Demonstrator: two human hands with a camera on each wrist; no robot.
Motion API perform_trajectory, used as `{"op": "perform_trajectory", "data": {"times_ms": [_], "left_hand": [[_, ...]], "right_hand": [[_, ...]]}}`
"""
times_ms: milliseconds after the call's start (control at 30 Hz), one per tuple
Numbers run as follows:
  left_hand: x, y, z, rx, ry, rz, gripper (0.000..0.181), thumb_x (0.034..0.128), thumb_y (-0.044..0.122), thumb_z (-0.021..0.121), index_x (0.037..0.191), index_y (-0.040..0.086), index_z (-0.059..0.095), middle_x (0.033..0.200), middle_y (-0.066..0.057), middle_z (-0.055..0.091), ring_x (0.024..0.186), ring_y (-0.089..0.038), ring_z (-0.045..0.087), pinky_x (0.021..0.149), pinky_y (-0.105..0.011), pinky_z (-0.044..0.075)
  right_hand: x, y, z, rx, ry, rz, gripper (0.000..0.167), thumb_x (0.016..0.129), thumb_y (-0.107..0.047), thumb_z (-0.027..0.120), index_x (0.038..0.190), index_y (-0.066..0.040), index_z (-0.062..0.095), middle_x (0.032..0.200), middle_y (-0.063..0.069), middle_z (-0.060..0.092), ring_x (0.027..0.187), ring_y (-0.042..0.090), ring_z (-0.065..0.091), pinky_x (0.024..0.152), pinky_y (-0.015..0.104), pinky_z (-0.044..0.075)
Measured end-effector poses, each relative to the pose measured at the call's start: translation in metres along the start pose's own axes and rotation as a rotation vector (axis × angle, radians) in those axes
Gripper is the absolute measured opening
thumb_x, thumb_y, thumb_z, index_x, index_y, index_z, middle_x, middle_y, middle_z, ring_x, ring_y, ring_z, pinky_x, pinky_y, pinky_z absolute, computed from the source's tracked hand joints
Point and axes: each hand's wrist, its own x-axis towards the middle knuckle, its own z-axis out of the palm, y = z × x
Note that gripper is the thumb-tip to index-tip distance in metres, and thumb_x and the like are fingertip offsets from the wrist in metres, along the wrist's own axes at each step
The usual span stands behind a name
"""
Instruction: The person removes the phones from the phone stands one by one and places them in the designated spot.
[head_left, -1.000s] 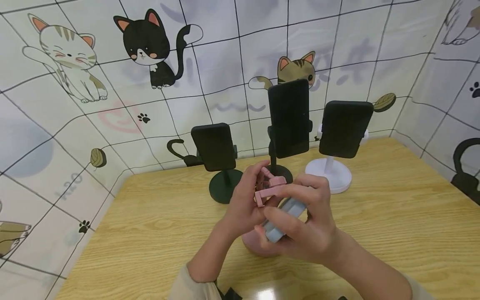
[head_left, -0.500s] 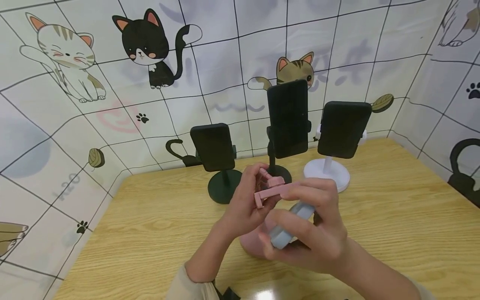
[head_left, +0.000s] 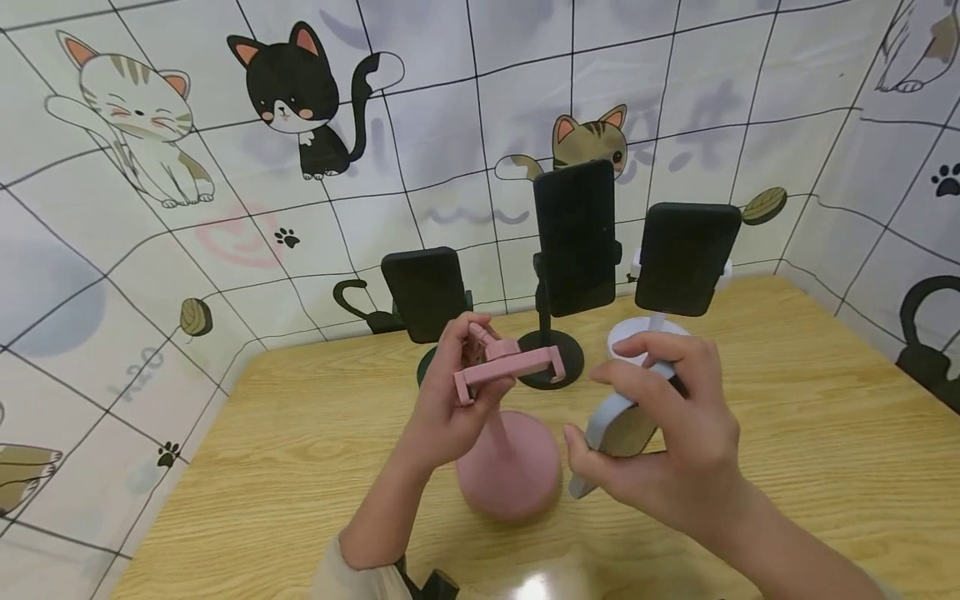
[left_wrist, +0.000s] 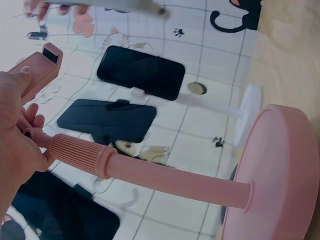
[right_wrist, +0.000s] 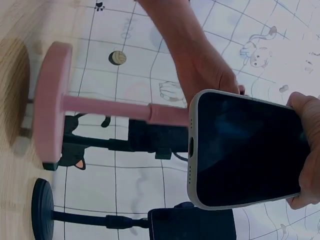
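Note:
A pink phone stand (head_left: 510, 475) rises from its round base on the wooden table. My left hand (head_left: 442, 417) grips its top at the clamp (head_left: 510, 367), with the thumb against the bracket. The clamp's jaws are bare, with nothing between them. In my right hand (head_left: 697, 442) I hold a phone (right_wrist: 250, 150) by its edges, tilted, to the right of the clamp and apart from it. Its pale frame and dark screen show in the right wrist view. The ribbed collar (left_wrist: 80, 152) of the stand appears in the left wrist view, below my left fingers.
Three more stands with dark phones line the back: one with a dark phone at left (head_left: 426, 292), a black one (head_left: 551, 358) in the middle, a white one (head_left: 637, 333) at right. Behind them hangs a cat-print cloth (head_left: 442, 150). The wooden table (head_left: 300, 467) lies underneath.
My right hand has moved right with the phone, away from the clamp, and turned it. The left hand has shifted left with the clamp, so its whole bar and the pink base now show.

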Motion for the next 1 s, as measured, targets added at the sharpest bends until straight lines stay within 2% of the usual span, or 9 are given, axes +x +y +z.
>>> {"op": "perform_trajectory", "data": {"times_ms": [133,200,267,400,500,633,733,867,1000], "left_hand": [[-0.004,0.003,-0.016,0.020,0.037,-0.014,0.054,0.0859,0.027,0.058,0.120,-0.008,0.035,0.103,-0.018,0.045,0.083,-0.015,0.046,0.072,-0.022,0.039],[-0.006,0.002,-0.025,0.020,0.055,-0.022,0.057,0.0847,0.029,0.058,0.121,-0.009,0.035,0.104,-0.018,0.046,0.085,-0.014,0.047,0.073,-0.021,0.039],[-0.010,0.001,-0.034,0.022,0.070,-0.031,0.059,0.0838,0.030,0.058,0.120,-0.010,0.035,0.105,-0.013,0.047,0.087,-0.013,0.047,0.074,-0.019,0.039],[-0.015,-0.002,-0.052,-0.012,0.108,-0.044,0.059,0.0834,0.025,0.061,0.119,-0.015,0.036,0.109,-0.005,0.049,0.093,-0.012,0.051,0.077,-0.019,0.041],[-0.019,-0.004,-0.066,-0.063,0.141,-0.054,0.053,0.0821,0.021,0.062,0.120,-0.011,0.042,0.110,-0.004,0.053,0.096,-0.013,0.054,0.080,-0.020,0.043],[-0.022,-0.011,-0.084,-0.175,0.181,-0.047,0.048,0.0809,0.014,0.063,0.122,-0.005,0.046,0.110,-0.009,0.054,0.095,-0.015,0.052,0.079,-0.020,0.042],[-0.025,-0.019,-0.098,-0.227,0.205,-0.045,0.047,0.0806,0.009,0.063,0.121,-0.007,0.045,0.111,-0.011,0.053,0.096,-0.016,0.050,0.079,-0.021,0.041],[-0.028,-0.030,-0.114,-0.213,0.229,-0.065,0.047,0.0797,0.006,0.064,0.120,-0.008,0.046,0.113,-0.011,0.053,0.097,-0.017,0.051,0.080,-0.022,0.040],[-0.029,-0.042,-0.129,-0.159,0.247,-0.099,0.042,0.0789,-0.004,0.063,0.117,-0.012,0.046,0.113,-0.011,0.054,0.097,-0.016,0.051,0.079,-0.022,0.040]], "right_hand": [[0.059,-0.049,-0.008,-0.098,-0.095,0.091,0.044,0.061,-0.038,0.075,0.090,-0.007,0.067,0.103,0.021,0.052,0.098,0.038,0.045,0.076,0.033,0.040],[0.080,-0.064,-0.011,-0.157,-0.152,0.149,0.043,0.073,-0.046,0.062,0.089,-0.006,0.064,0.100,0.020,0.051,0.095,0.035,0.043,0.072,0.035,0.036],[0.088,-0.068,-0.013,-0.202,-0.201,0.186,0.045,0.077,-0.046,0.055,0.087,-0.003,0.061,0.097,0.022,0.049,0.091,0.036,0.043,0.070,0.039,0.033],[0.087,-0.061,-0.017,-0.289,-0.320,0.260,0.035,0.066,-0.027,0.065,0.088,0.000,0.058,0.095,0.023,0.047,0.086,0.039,0.042,0.067,0.046,0.028],[0.082,-0.054,-0.020,-0.358,-0.413,0.346,0.039,0.057,-0.013,0.071,0.091,0.000,0.058,0.097,0.022,0.046,0.087,0.039,0.040,0.066,0.044,0.028],[0.075,-0.045,-0.022,-0.421,-0.508,0.452,0.041,0.056,-0.011,0.075,0.093,-0.001,0.059,0.099,0.020,0.044,0.089,0.039,0.037,0.064,0.043,0.028],[0.071,-0.039,-0.024,-0.446,-0.571,0.522,0.040,0.059,-0.012,0.074,0.094,-0.001,0.058,0.100,0.021,0.043,0.089,0.040,0.035,0.062,0.043,0.029],[0.066,-0.033,-0.027,-0.478,-0.644,0.609,0.041,0.062,-0.014,0.073,0.097,-0.001,0.057,0.102,0.023,0.042,0.088,0.041,0.034,0.057,0.040,0.031],[0.062,-0.027,-0.029,-0.500,-0.688,0.639,0.043,0.063,-0.016,0.074,0.099,0.000,0.056,0.101,0.024,0.043,0.087,0.041,0.035,0.058,0.040,0.031]]}}
